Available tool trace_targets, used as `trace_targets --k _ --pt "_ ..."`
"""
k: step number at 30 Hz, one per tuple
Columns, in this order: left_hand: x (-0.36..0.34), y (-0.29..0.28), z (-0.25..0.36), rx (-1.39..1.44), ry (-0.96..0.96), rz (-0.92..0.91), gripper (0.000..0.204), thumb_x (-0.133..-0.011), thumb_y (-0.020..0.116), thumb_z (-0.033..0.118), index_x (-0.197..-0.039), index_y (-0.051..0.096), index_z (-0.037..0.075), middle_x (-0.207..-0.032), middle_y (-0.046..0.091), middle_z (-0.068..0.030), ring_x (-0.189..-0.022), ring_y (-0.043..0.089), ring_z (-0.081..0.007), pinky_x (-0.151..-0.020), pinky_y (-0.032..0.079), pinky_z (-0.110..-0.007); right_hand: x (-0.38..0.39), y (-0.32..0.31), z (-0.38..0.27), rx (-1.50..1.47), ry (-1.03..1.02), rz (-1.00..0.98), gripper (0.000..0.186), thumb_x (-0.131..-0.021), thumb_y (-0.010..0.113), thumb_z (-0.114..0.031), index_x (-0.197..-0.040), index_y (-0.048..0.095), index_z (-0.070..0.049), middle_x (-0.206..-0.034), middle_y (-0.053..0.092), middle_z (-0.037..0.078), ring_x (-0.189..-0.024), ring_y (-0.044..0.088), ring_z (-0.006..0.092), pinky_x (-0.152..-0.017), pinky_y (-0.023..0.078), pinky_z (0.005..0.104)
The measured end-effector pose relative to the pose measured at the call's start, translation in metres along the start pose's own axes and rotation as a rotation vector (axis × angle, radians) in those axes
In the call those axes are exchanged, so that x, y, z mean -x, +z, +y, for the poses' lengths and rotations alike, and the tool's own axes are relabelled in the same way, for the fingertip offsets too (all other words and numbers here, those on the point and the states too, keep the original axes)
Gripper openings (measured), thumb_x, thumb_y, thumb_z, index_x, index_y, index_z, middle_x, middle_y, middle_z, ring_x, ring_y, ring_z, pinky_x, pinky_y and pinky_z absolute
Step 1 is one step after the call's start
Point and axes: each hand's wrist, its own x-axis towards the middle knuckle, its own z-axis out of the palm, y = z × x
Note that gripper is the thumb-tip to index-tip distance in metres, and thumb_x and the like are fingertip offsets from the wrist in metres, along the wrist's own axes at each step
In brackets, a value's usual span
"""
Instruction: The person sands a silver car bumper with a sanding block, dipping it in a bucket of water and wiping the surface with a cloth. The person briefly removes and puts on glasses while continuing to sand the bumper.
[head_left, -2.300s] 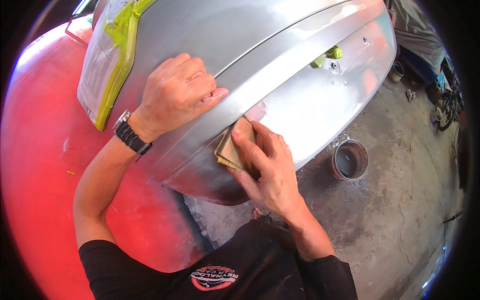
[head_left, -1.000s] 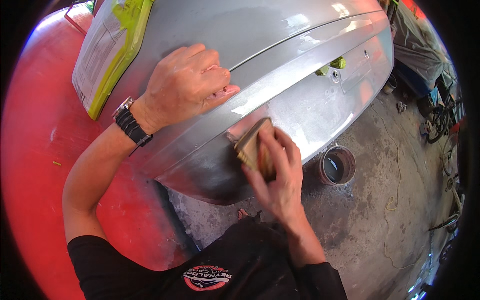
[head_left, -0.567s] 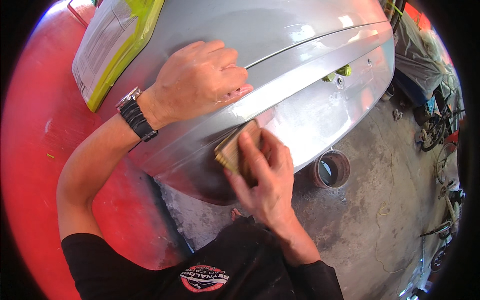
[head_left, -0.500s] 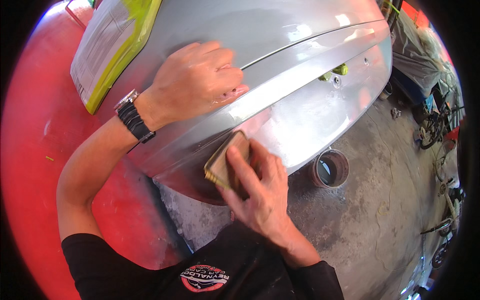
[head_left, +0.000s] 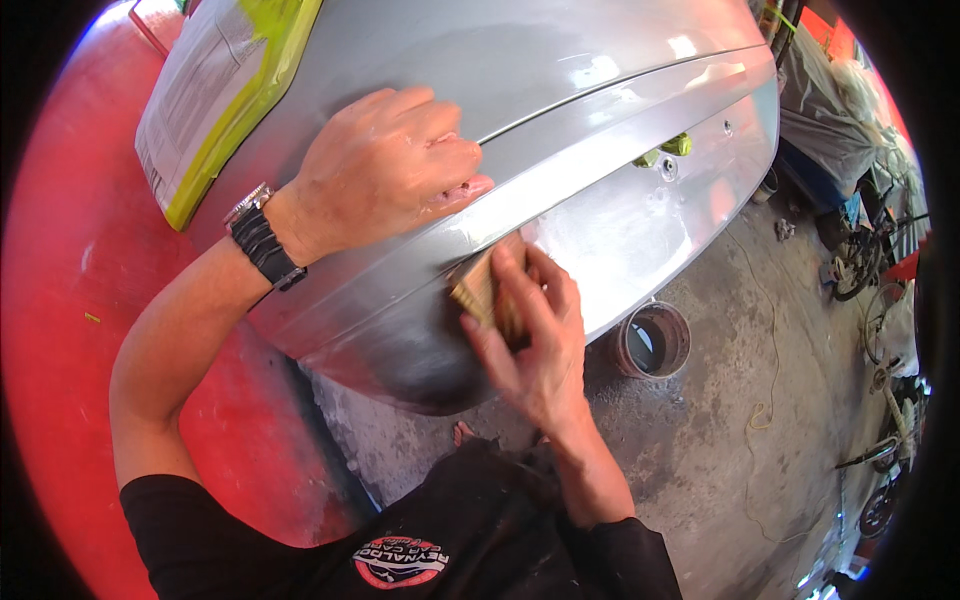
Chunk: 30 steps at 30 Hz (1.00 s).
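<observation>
Concrete floor (head_left: pixel 690 450), stained and damp-looking, is seen at the lower right. Above it the view is crossed by silver bodywork (head_left: pixel 420 60), its rounded end turned toward the wearer, and at the left side red bodywork (head_left: pixel 70 220) is spread. At the upper right, grey sheeting (head_left: pixel 825 115) is draped over stored things. A black T-shirt (head_left: pixel 480 530) is worn, showing along the lower edge. Masking paper (head_left: pixel 205 85), edged with yellow-green tape (head_left: pixel 215 165), is fixed at the upper left. A round bucket (head_left: pixel 675 340) with dark liquid inside is stood on the floor, just beside the silver edge. Of the hands, the left hand (head_left: pixel 395 165) is curled into a loose fist over the silver surface; whether anything is enclosed cannot be told. By the right hand (head_left: pixel 540 350) a wood-brown block (head_left: pixel 480 285) is pinched between thumb and fingers, held against the silver panel below its raised ridge. A strapped wristwatch (head_left: pixel 262 240) is worn on the left wrist. Small green-wrapped pieces (head_left: pixel 677 145) are seen farther along the panel.
</observation>
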Motion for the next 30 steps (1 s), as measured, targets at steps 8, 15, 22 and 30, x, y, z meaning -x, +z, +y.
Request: trace_targets --k 8,15,22,30 --pt "-0.001 -0.002 0.002 0.033 -0.012 0.003 0.03 -0.077 0.089 0.015 -0.072 0.06 0.011 -0.077 0.054 -0.0045 -0.071 0.055 -0.0258 -0.061 0.046 -0.038 0.052 -0.017 -0.009 -0.078 0.028 -0.083 0.085 -0.07 0.093 -0.017 -0.149 0.063 -0.013 -0.146 0.057 0.027 -0.118 0.063 0.0409 -0.096 0.053 0.0479" --pt "-0.004 -0.001 0.002 -0.006 -0.024 -0.085 0.029 -0.076 0.091 0.02 -0.072 0.063 0.013 -0.075 0.054 -0.002 -0.069 0.055 -0.0231 -0.059 0.046 -0.037 0.042 -0.021 0.014 -0.071 0.119 -0.066 0.077 -0.077 0.092 -0.02 -0.148 0.063 -0.012 -0.149 0.054 0.025 -0.119 0.061 0.0409 -0.1 0.051 0.0489" --pt "-0.005 -0.01 0.003 -0.027 -0.017 -0.122 0.03 -0.075 0.092 0.018 -0.072 0.063 0.013 -0.074 0.055 -0.0012 -0.069 0.055 -0.0223 -0.058 0.046 -0.036 0.035 -0.016 0.014 -0.04 0.084 -0.059 0.073 -0.079 0.09 -0.022 -0.146 0.063 -0.014 -0.147 0.054 0.022 -0.118 0.061 0.0394 -0.097 0.05 0.0495" --pt "-0.008 -0.005 0.002 0.021 0.013 -0.073 0.033 -0.072 0.092 0.008 -0.073 0.06 0.01 -0.073 0.054 -0.0036 -0.067 0.054 -0.0238 -0.056 0.043 -0.037 0.029 -0.013 0.02 -0.029 -0.004 -0.059 0.074 -0.077 0.091 -0.022 -0.144 0.064 -0.011 -0.145 0.055 0.022 -0.108 0.062 0.0369 -0.09 0.051 0.0477"
